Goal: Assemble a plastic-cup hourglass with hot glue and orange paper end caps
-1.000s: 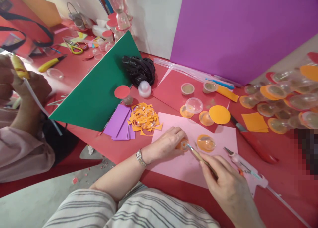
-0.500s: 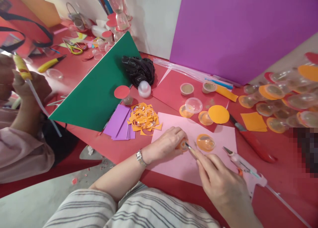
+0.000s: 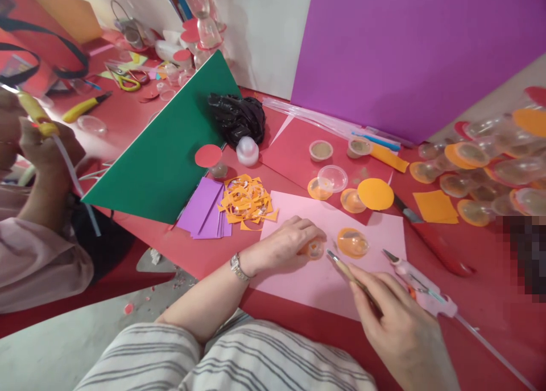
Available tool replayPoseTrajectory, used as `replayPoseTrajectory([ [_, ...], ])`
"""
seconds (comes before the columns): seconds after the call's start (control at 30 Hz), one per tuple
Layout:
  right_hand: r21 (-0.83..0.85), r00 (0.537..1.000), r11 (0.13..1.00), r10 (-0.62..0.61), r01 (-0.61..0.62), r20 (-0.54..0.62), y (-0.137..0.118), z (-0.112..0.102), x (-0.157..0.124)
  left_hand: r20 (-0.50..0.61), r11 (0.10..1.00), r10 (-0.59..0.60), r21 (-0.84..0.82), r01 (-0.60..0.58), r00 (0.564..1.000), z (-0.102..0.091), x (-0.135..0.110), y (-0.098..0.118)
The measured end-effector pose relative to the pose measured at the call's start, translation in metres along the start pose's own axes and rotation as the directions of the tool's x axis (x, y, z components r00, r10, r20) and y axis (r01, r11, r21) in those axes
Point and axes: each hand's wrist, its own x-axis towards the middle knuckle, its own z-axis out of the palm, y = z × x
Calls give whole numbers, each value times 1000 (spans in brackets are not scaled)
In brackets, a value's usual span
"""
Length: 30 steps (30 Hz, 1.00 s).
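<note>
Pulled back since earlier: right hand (image 3: 398, 328) with wooden-handled tool (image 3: 345, 270), tip now just beside small orange cup (image 3: 315, 248) | left hand (image 3: 288, 244) fingers pinch this cup on pink paper (image 3: 298, 288) | right fingers clasp the tool | I judge: hold cup steady, touch lightly.

Under the left hand (image 3: 290, 243) lies a pale pink sheet (image 3: 307, 288) on the red tabletop (image 3: 490, 306); the small cup (image 3: 315, 248) at its fingertips is orange. The brush (image 3: 347, 271) in the right hand (image 3: 396, 328) has a tan wooden handle. Just beyond the right hand a clear cup (image 3: 353, 242) shows orange, and farther off lies a plain orange disc (image 3: 375, 193). Right of that hand is a pale pink glue gun (image 3: 426, 297). Beyond the left hand are orange scraps (image 3: 247, 200), purple squares (image 3: 205, 206) and a green sheet (image 3: 170, 146). The sleeve (image 3: 239, 357) is striped grey and white.
</note>
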Motion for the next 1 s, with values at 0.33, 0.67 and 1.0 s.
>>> replayPoseTrajectory([
  [0.33,44,1000,999,21,-22,18,0,9,3,-22,997,-69,35,69,997,2,4,-3],
  [0.67,32,1000,999,-7,7,18,-1,7,11,-36,999,-48,-15,48,998,2,2,2],
  [1.0,-66,996,994,-86,88,38,3,8,17,-46,999,-43,-13,42,998,5,4,0],
])
